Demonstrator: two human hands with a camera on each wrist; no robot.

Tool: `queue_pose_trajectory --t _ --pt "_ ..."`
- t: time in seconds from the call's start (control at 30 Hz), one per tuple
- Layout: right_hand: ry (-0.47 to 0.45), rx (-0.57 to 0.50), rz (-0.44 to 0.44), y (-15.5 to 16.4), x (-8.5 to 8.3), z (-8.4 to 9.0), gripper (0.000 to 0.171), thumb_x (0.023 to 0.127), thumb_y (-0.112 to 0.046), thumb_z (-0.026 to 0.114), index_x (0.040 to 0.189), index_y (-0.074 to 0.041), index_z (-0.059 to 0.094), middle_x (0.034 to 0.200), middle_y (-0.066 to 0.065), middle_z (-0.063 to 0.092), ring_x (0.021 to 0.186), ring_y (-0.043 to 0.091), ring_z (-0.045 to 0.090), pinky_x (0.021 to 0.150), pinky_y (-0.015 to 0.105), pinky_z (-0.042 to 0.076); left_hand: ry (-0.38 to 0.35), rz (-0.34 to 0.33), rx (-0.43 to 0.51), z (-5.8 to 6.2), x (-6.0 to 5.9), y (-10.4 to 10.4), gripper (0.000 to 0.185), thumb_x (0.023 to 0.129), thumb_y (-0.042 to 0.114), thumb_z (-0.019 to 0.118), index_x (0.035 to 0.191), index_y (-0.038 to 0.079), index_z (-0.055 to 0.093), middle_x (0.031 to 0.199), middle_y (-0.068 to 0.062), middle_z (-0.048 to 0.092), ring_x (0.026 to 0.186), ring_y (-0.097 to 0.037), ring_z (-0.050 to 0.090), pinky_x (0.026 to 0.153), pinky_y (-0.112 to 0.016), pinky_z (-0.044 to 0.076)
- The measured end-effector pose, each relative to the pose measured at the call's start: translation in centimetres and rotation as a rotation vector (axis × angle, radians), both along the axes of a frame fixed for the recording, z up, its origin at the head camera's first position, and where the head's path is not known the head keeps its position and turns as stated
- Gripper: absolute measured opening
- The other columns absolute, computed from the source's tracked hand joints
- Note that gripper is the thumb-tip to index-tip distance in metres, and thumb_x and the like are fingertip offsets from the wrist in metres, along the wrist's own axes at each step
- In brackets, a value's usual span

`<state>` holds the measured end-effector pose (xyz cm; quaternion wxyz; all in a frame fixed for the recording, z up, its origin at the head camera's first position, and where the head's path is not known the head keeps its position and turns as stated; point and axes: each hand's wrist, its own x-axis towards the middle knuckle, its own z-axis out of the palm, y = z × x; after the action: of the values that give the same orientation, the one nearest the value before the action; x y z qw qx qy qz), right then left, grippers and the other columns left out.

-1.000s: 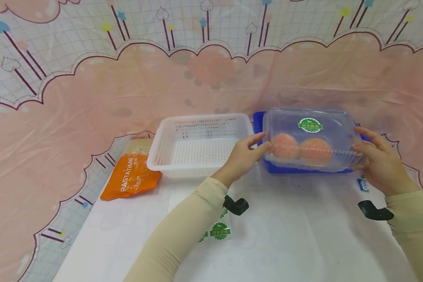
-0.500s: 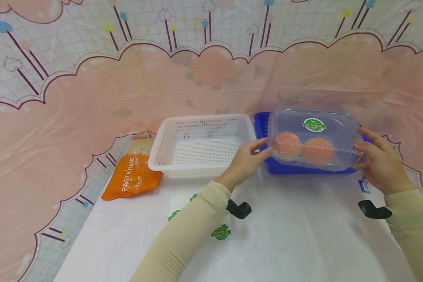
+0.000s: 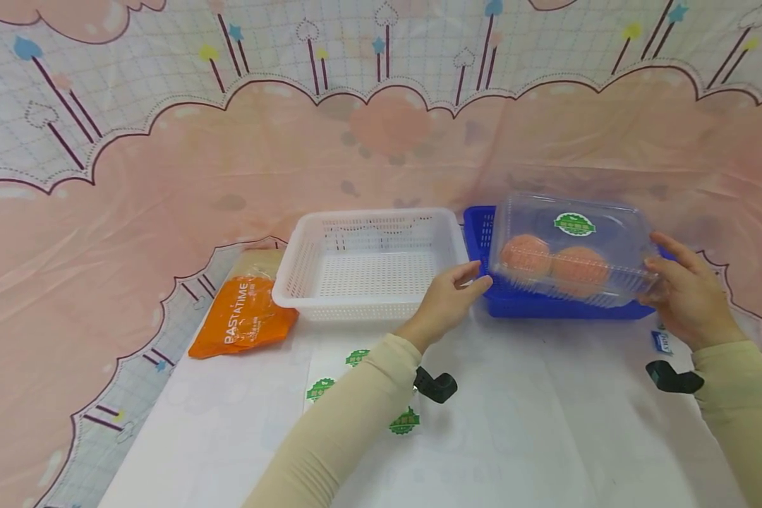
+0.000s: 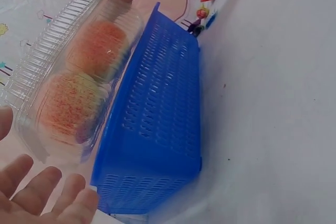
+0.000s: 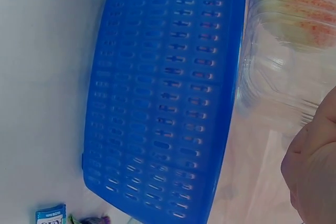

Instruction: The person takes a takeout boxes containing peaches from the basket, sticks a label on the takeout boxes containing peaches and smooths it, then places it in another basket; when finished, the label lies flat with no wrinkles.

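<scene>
My right hand point(image 3: 695, 296) grips the right end of a clear plastic lidded box point(image 3: 536, 215), which is held tilted over the blue basket point(image 3: 565, 310). Inside the box lie two round orange-red fruits point(image 3: 525, 257), speckled in the left wrist view; a green label point(image 3: 574, 224) is stuck on its lid. My left hand point(image 3: 444, 300) is beside the box's left end, thumb and fingers spread apart. In the left wrist view its fingers point(image 4: 31, 190) are bent loosely with nothing between them, just off the box. The basket's inside is mostly hidden by the box.
A white slotted basket point(image 3: 355, 310) stands left of the blue one. Farther left lies an orange packet point(image 3: 244, 317) marked PASTATIME. A sheet of green stickers point(image 3: 320, 388) lies partly under my left forearm. A small blue packet point(image 3: 662, 342) sits near my right wrist.
The box has shifted a little right in the view and tilted, its left end lower. My left hand has come away from that end; my right hand has kept its grip.
</scene>
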<state>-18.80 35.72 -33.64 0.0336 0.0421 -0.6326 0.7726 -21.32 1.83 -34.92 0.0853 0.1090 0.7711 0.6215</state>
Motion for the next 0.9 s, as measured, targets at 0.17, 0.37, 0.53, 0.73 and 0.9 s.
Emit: queue_pose_trajectory --t 0.17,0.37,0.53,0.73,0.9 --pt "-0.001 -0.074 0.01 0.3 -0.1 -0.2 0.052 0.107 -0.011 0.045 0.155 -0.023 0.028 0.129 -0.006 0.033 0.108 0.014 0.036 0.067 0.021 0.045 -0.012 0.01 -0.025 -0.3 0.2 0.2 0.055 0.098 0.037 0.065 0.146 0.013 0.054 0.142 -0.002 0.057 0.127 -0.02 0.055 0.1 -0.032 0.048" --pt "0.018 -0.185 -0.001 0.7 -0.3 -0.4 0.046 0.105 -0.004 0.045 0.148 -0.021 0.037 0.127 -0.001 0.034 0.103 0.012 0.043 0.058 0.023 0.047 -0.043 -0.016 -0.046 -0.6 0.8 0.6 0.056 0.098 0.038 0.065 0.146 0.014 0.053 0.142 -0.001 0.057 0.129 -0.018 0.053 0.101 -0.032 0.048" --pt "0.06 -0.289 0.012 0.9 -0.5 -0.6 0.04 0.104 0.001 0.042 0.138 -0.019 0.05 0.123 0.002 0.042 0.095 0.015 0.051 0.055 0.024 0.048 -0.051 -0.015 -0.074 -1.0 1.1 1.1 0.057 0.096 0.04 0.067 0.146 0.015 0.053 0.14 -0.002 0.059 0.13 -0.015 0.052 0.102 -0.03 0.046" --pt "0.05 -0.314 0.021 1.1 -0.5 -0.6 0.041 0.104 0.001 0.041 0.138 -0.02 0.052 0.121 0.002 0.045 0.095 0.015 0.051 0.055 0.025 0.046 -0.027 -0.016 -0.122 -1.5 1.5 1.2 0.057 0.096 0.039 0.067 0.146 0.014 0.054 0.126 -0.001 0.066 0.119 -0.016 0.059 0.096 -0.032 0.05" --pt "0.041 -0.339 0.019 1.2 -0.6 -0.6 0.043 0.105 0.002 0.04 0.139 -0.02 0.053 0.123 0.002 0.042 0.094 0.014 0.051 0.053 0.025 0.046 -0.03 -0.012 -0.169 -1.9 1.6 1.1 0.057 0.096 0.04 0.066 0.147 0.016 0.053 0.127 -0.003 0.066 0.119 -0.017 0.059 0.097 -0.034 0.049"
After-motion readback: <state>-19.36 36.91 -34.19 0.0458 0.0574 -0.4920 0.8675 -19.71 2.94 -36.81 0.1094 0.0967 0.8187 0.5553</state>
